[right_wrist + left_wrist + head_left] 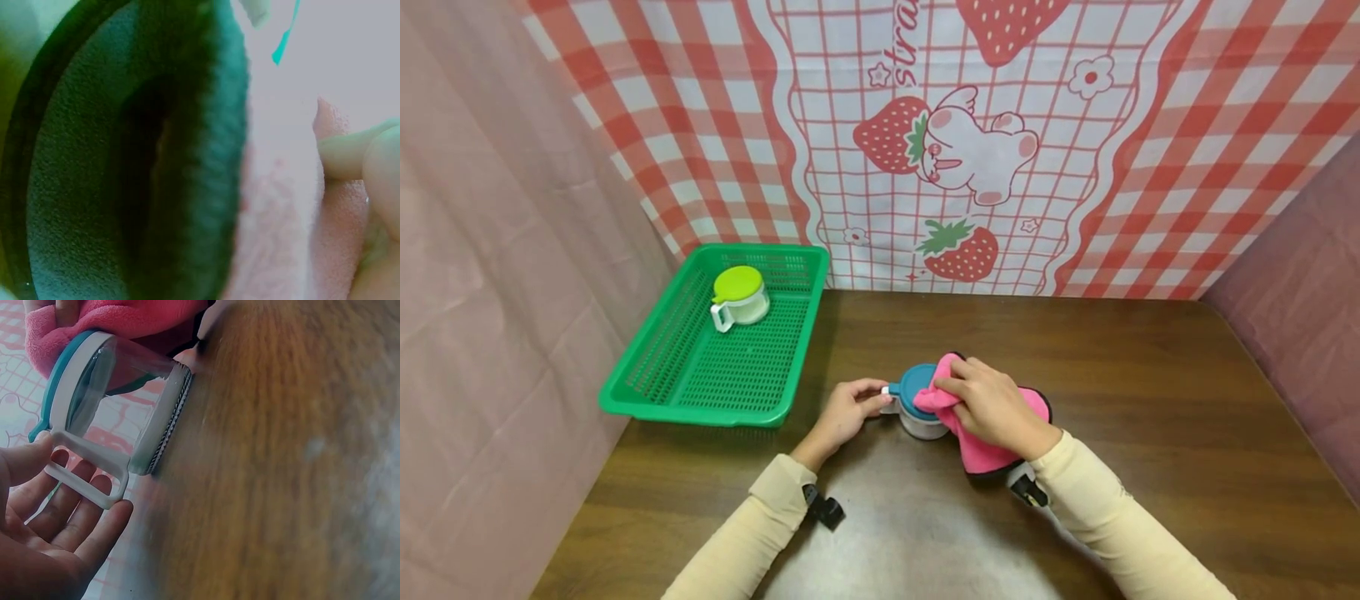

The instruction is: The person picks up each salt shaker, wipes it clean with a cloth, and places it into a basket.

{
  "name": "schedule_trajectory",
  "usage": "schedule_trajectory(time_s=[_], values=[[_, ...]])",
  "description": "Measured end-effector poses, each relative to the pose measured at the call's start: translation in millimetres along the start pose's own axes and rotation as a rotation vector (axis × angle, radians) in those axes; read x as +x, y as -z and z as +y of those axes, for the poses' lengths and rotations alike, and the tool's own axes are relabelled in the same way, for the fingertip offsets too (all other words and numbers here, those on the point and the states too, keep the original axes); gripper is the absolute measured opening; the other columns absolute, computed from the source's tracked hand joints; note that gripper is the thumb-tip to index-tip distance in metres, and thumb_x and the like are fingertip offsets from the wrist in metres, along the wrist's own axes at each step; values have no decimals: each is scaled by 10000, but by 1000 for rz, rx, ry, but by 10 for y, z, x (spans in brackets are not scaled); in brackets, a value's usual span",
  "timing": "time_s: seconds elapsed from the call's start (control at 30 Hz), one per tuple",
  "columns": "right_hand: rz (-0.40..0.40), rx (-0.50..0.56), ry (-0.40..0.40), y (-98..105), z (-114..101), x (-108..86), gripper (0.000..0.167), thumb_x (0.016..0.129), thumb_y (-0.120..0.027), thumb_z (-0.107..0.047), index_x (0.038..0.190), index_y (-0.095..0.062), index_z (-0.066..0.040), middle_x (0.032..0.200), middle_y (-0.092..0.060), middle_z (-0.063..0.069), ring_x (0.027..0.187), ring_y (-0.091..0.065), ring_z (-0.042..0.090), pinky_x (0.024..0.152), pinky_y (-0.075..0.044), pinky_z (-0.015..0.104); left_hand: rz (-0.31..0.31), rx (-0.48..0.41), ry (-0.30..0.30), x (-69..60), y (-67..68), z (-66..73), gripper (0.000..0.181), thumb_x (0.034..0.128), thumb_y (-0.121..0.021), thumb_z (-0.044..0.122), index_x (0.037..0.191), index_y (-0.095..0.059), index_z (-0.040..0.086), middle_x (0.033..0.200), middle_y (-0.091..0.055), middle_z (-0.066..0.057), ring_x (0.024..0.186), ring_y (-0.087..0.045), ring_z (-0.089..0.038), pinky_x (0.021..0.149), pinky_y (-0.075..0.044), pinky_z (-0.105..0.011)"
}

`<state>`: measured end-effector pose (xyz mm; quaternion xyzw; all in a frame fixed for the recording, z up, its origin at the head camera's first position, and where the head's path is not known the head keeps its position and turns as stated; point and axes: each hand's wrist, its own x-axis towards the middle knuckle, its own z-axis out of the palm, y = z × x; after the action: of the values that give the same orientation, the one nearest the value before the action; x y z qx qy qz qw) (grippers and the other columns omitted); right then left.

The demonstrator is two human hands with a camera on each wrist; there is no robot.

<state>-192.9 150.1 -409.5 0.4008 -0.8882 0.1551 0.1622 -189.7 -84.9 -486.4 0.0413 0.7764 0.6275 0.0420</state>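
A clear seasoning jar (922, 428) with a blue lid (916, 387) and a white handle (94, 454) stands upright on the table. My left hand (844, 417) holds that handle, the thumb on its top end and several fingers behind it, as the left wrist view shows. Bunched in my right hand (996, 407) is a pink cloth (988, 454) with dark edging, pressed against the right side of the lid and jar. Part of the cloth drapes onto the table below that hand. The right wrist view is washed out, with the cloth and some fingers (384, 162) close up.
To the left stands a green plastic basket (807, 337) with slotted sides. Inside it is a similar jar with a lime-green lid (737, 284). A strawberry-print cloth (1097, 208) hangs behind the wooden table (1165, 400), with pink curtains (490, 250) at both sides.
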Motion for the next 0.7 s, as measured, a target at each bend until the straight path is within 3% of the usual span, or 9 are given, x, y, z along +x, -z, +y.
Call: schedule_trajectory(time_s=[0.3,0.7], values=[[-5,9,-10,5,-1,-19,188,792,-675,-26,929,-734,-141,770,-512,-14,727,-487,153,557,-401,253,-10,-11,12,-38,-5,127,254,882,-650,-15,1096,-641,-152,1038,-672,-310,747,-572,-5,808,-574,-480],[11,13,-6,-3,4,-13,212,780,-658,-7,923,-727,-146,764,-506,-17,730,-489,153,562,-402,262,-16,-36,0,-5,2,9,272,886,-670,38,1109,-653,-116,1055,-685,-278,781,-595,11,794,-589,-406]])
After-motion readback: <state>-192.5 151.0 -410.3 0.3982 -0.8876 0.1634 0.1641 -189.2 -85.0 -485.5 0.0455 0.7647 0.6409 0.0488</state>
